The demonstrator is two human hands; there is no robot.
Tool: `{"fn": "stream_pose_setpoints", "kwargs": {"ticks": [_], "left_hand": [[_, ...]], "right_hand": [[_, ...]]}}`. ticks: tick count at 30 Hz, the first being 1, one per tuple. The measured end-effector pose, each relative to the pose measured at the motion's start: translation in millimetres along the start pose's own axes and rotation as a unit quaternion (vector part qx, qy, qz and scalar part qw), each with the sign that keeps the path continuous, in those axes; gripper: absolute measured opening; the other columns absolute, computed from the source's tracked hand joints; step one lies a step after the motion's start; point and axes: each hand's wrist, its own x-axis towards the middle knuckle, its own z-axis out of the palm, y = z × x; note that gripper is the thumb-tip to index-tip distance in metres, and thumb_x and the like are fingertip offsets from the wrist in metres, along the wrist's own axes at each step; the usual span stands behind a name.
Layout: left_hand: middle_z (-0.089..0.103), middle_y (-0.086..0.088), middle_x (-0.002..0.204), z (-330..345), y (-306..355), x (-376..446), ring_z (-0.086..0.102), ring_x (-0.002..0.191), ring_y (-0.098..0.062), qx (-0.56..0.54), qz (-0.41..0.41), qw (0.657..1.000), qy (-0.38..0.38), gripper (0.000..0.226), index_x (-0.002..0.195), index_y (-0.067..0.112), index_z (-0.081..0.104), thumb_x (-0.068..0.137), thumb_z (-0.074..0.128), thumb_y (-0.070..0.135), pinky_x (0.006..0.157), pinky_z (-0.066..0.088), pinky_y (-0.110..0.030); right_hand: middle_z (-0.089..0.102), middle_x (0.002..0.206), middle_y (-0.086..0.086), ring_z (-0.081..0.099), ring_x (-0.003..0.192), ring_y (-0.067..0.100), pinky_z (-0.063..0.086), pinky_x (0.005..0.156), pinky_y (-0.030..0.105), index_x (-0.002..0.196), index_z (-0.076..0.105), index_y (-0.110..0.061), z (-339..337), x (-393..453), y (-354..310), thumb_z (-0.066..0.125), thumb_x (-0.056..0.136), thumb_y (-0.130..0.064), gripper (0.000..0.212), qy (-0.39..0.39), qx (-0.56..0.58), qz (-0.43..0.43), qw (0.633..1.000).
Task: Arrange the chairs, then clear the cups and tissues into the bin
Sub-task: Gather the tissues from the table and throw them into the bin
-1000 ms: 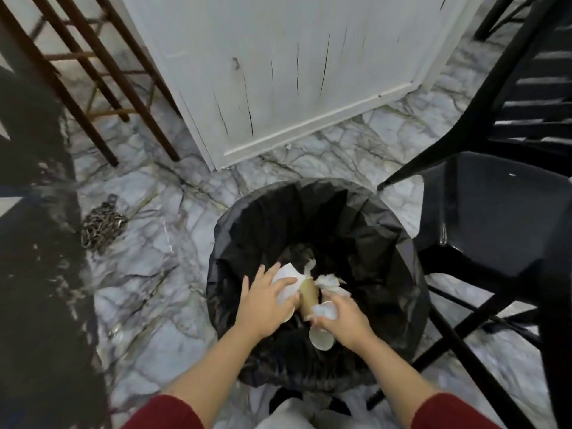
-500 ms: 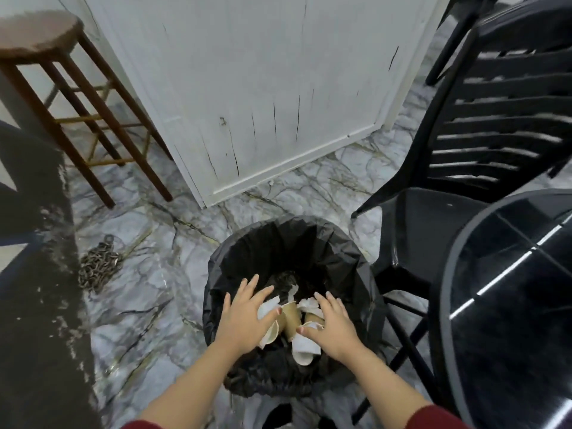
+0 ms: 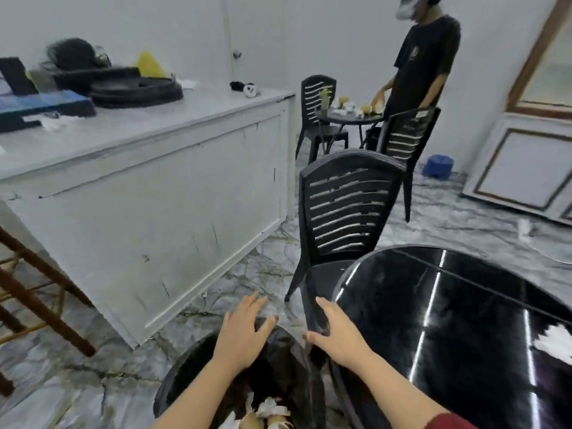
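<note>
Chairs come first by size: the nearest black slatted chair [image 3: 346, 212] stands tucked against the round black glass surface [image 3: 458, 320], its seat partly under the rim, which reads as already arranged; two more black chairs [image 3: 408, 140] flank a smaller round surface [image 3: 349, 118] farther back, where another person in a dark shirt [image 3: 424, 63] stands over what looks like litter, too blurred to name. Just beside the near surface, low in view, sits the bin [image 3: 182, 385] with its black liner, placed close enough to be fed from where the wearer stands. Inside it lie the cups and tissues [image 3: 269, 413], brown card and white paper resting at the bottom. The left hand [image 3: 244, 332] and right hand [image 3: 334, 332] hover above the liner's far rim, fingers spread and straight, holding nothing, so the drop seems done; a white scrap [image 3: 554, 342] on the near surface may be a tissue left to clear
</note>
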Motion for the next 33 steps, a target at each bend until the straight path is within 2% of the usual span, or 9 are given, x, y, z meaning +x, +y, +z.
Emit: {"fn": "stream_pose_setpoints", "kwargs": {"ticks": [5,12,15,20,26,30,33], "left_hand": [[0.023,0.009,0.154,9,56,28,0.014,0.143,-0.009,0.012,0.088,0.996,-0.017,0.052,0.141,0.030,0.034,0.093,0.040,0.049,0.117,0.007,-0.041],[0.024,0.009,0.154,63,144,51,0.012,0.144,-0.011,-0.014,0.176,0.982,-0.069,0.052,0.140,0.030,0.035,0.092,0.041,0.050,0.117,0.006,-0.043],[0.025,0.009,0.154,89,180,57,0.013,0.143,-0.009,-0.022,0.189,0.978,-0.079,0.051,0.140,0.029,0.035,0.093,0.043,0.048,0.117,0.006,-0.041],[0.024,0.008,0.154,137,220,63,0.011,0.144,-0.009,-0.010,0.205,0.972,-0.112,0.052,0.140,0.029,0.034,0.093,0.042,0.048,0.118,0.003,-0.041],[0.024,0.009,0.154,192,248,61,0.011,0.144,-0.007,-0.008,0.203,0.967,-0.153,0.052,0.140,0.029,0.035,0.092,0.043,0.049,0.118,0.003,-0.041],[0.022,0.010,0.155,222,259,65,0.010,0.144,-0.007,0.008,0.208,0.961,-0.182,0.054,0.141,0.030,0.033,0.092,0.042,0.050,0.118,0.003,-0.040],[0.018,0.011,0.155,239,266,71,0.008,0.144,-0.007,0.025,0.227,0.954,-0.195,0.055,0.142,0.029,0.030,0.092,0.042,0.049,0.118,0.002,-0.038]], "right_hand": [[0.018,0.156,-0.008,0.004,0.145,0.012,0.013,0.118,0.034,0.146,0.019,-0.025,-56,-28,26,0.064,0.082,-0.044,0.081,0.075,0.035,0.045,0.996],[0.018,0.156,-0.008,0.004,0.145,0.011,0.014,0.117,0.033,0.146,0.020,-0.025,-127,-77,98,0.064,0.082,-0.043,0.080,0.162,0.056,0.135,0.976],[0.019,0.156,-0.007,0.006,0.145,0.011,0.018,0.118,0.036,0.145,0.022,-0.027,-150,-95,133,0.066,0.080,-0.043,0.080,0.178,0.068,0.163,0.968],[0.020,0.155,-0.006,0.006,0.145,0.012,0.017,0.117,0.037,0.145,0.023,-0.027,-182,-115,182,0.066,0.079,-0.044,0.080,0.207,0.058,0.190,0.958],[0.023,0.154,-0.007,0.019,0.143,0.017,0.022,0.115,0.036,0.144,0.024,-0.027,-205,-135,226,0.065,0.078,-0.048,0.080,0.221,0.010,0.214,0.951],[0.025,0.152,-0.011,0.027,0.138,0.014,0.022,0.115,0.039,0.141,0.029,-0.028,-212,-142,246,0.064,0.079,-0.048,0.074,0.242,-0.011,0.213,0.947],[0.019,0.154,-0.009,0.014,0.143,0.015,0.013,0.116,0.041,0.142,0.026,-0.025,-216,-141,258,0.061,0.083,-0.043,0.071,0.254,-0.035,0.230,0.939]]}}
